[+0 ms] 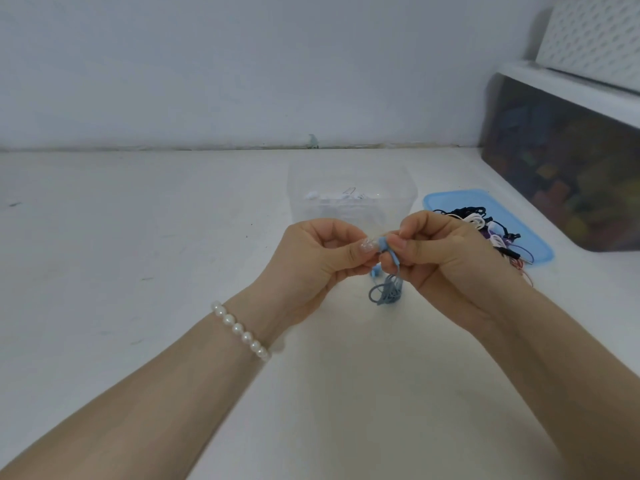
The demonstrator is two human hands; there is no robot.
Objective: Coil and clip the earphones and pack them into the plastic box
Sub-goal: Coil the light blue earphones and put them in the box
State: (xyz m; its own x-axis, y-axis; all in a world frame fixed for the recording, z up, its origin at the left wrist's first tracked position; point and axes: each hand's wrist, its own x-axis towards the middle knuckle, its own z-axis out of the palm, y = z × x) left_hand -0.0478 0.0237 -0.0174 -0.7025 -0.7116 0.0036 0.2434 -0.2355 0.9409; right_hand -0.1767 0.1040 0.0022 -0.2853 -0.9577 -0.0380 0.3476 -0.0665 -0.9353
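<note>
above a white table (138, 306), two hands meet. left hand (311, 261) and right hand (446, 254) both pinch the top of blue earphones (386, 268), whose coiled cable hangs below the fingers. just behind the hands stands a clear box (353, 192) with white items inside. at right, a blue lid (450, 200) holds a tangle of more earphones (491, 226). a pearl bracelet (240, 330) circles the left wrist.
</note>
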